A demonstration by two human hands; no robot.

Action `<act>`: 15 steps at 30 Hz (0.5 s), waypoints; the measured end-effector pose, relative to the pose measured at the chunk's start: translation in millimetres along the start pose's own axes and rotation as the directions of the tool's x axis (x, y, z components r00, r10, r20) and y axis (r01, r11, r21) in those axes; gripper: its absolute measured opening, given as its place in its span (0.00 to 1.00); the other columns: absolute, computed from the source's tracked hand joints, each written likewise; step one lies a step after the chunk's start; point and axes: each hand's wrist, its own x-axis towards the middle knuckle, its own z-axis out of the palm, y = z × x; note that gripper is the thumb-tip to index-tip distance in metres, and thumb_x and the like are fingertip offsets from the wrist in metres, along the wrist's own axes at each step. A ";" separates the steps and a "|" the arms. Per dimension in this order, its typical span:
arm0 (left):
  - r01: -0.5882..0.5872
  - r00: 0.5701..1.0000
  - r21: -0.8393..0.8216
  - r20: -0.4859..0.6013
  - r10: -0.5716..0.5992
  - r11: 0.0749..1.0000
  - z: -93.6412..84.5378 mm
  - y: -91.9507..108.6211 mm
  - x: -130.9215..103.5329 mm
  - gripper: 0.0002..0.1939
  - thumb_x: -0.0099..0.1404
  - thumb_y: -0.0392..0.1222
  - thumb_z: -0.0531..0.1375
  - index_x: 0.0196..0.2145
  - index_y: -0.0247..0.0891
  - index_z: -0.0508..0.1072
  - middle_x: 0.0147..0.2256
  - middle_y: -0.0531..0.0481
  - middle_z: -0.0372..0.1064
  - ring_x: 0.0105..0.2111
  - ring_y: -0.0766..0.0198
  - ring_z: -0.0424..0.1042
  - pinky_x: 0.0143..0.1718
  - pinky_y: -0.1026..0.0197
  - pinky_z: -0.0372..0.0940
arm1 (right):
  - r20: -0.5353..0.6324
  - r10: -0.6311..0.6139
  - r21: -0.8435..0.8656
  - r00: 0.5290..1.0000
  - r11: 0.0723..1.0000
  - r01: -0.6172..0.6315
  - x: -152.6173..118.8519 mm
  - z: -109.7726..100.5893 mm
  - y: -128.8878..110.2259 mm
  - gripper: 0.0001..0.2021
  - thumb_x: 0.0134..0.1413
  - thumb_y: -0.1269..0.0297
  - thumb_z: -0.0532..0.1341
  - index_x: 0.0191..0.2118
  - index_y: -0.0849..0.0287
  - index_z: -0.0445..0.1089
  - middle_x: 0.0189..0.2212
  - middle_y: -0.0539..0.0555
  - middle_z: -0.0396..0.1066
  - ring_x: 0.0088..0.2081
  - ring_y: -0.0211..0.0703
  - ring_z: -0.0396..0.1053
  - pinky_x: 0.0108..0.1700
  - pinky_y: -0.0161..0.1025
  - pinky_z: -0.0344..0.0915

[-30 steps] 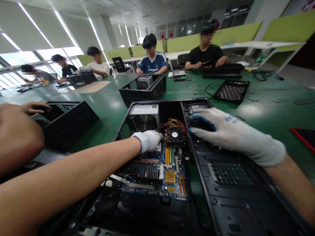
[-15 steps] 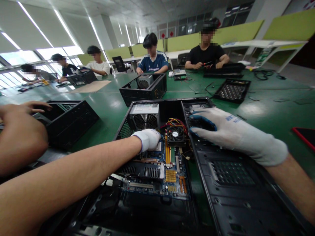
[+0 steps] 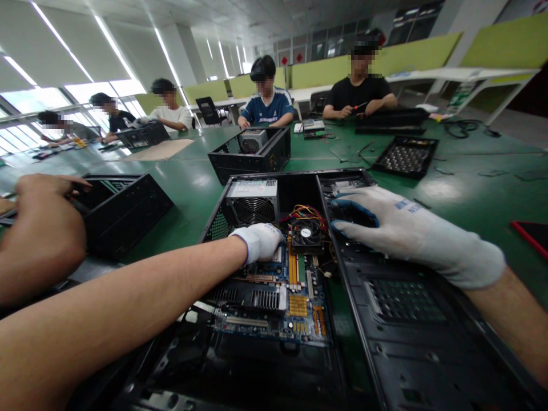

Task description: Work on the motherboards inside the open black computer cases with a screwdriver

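Observation:
My left hand point(image 3: 260, 241), in a white glove, reaches into an open black computer case point(image 3: 282, 371). It is closed over the blue motherboard point(image 3: 274, 325), beside the black CPU fan point(image 3: 306, 235) and below the silver power supply point(image 3: 252, 202); its fingertips and anything in them are hidden. My right hand point(image 3: 368, 220), in a white and blue glove, rests on the black metal drive-bay side point(image 3: 406, 342) of the case with thumb and fingers apart. Red and yellow wires point(image 3: 305, 213) lie behind the fan.
Another person's bare arm point(image 3: 47, 228) reaches to a black case point(image 3: 128, 211) at the left. Across the green table point(image 3: 188, 171) stands another open case point(image 3: 257, 157). A black perforated panel point(image 3: 405, 157) and cables point(image 3: 464, 129) lie beyond, where several people sit.
The other person's arm at the left has shifted slightly to the right. Both of my hands stay in almost the same places.

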 end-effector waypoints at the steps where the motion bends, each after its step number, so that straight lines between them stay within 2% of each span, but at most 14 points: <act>1: -0.004 1.000 -0.003 -0.003 0.004 1.000 0.4 -0.3 0.3 0.18 0.61 0.46 0.67 0.48 0.40 0.80 0.46 0.41 0.81 0.46 0.49 0.81 0.49 0.56 0.73 | -0.003 -0.003 0.001 1.000 1.000 0.003 0.1 -0.1 -0.1 0.26 0.60 0.44 0.64 0.60 0.48 0.72 0.62 0.54 0.72 0.62 0.63 0.69 0.65 0.60 0.64; 15: -0.020 1.000 -0.010 -0.001 0.020 1.000 -0.8 -0.2 0.2 0.20 0.61 0.48 0.67 0.50 0.41 0.80 0.47 0.42 0.81 0.48 0.49 0.80 0.49 0.56 0.73 | 0.006 -0.002 0.001 1.000 1.000 0.002 0.5 -0.5 -1.7 0.25 0.60 0.46 0.65 0.59 0.50 0.73 0.60 0.56 0.73 0.61 0.63 0.69 0.65 0.60 0.64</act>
